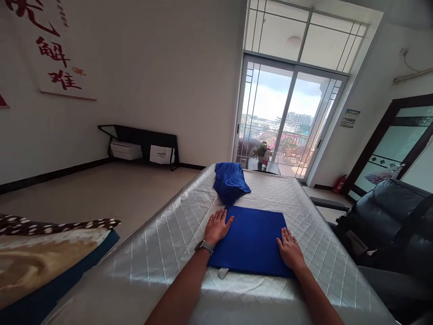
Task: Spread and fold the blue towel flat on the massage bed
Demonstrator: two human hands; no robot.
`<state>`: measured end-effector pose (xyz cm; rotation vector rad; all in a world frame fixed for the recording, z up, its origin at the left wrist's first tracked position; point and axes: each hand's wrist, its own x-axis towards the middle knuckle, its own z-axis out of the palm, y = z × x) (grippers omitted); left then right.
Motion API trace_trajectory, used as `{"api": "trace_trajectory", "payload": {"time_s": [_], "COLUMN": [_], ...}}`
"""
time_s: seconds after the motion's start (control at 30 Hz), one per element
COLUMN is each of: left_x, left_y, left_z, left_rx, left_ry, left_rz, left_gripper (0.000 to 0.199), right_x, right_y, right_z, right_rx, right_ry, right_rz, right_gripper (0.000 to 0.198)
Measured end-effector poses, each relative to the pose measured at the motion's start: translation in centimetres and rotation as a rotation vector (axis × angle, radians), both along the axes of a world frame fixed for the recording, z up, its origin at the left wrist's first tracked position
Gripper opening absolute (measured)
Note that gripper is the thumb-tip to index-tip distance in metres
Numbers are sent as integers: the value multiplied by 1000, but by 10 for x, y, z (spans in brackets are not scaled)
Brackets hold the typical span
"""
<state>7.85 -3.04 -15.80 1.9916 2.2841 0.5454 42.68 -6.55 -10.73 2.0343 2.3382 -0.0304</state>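
Note:
A flat blue fabric piece (253, 239), roughly rectangular and smooth, lies on the silvery quilted mattress (162, 243). My left hand (217, 226) rests at its left edge, fingers stretched out and thumb apart, with a watch band on the wrist. At the right edge my right hand (290, 248) lies flat with its fingers extended. A small pale tag (223, 272) sticks out from the near edge of the blue piece. Just beyond its far left corner sits a crumpled blue cloth (231, 180). Neither hand grips anything.
On the left is a bed corner with a patterned blanket (47, 262). A black low stand (144, 140) with white boxes is against the wall. Past the mattress stands a small table (263, 167) with a plant and bottle. A black leather chair (389, 221) is on the right.

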Motion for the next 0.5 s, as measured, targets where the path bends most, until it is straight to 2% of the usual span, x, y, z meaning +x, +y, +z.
{"api": "trace_trajectory", "payload": {"time_s": [0.33,0.5], "left_x": [3,6], "left_y": [-3,-9], "left_z": [6,18], "left_rx": [-24,-1], "left_ry": [37,62], "left_rz": [5,1], "left_gripper": [80,77], "right_x": [2,3], "right_y": [0,-1], "right_z": [1,0], "right_rx": [15,-11], "right_ry": [66,97], "right_rz": [43,47], "right_gripper": [66,67]}}
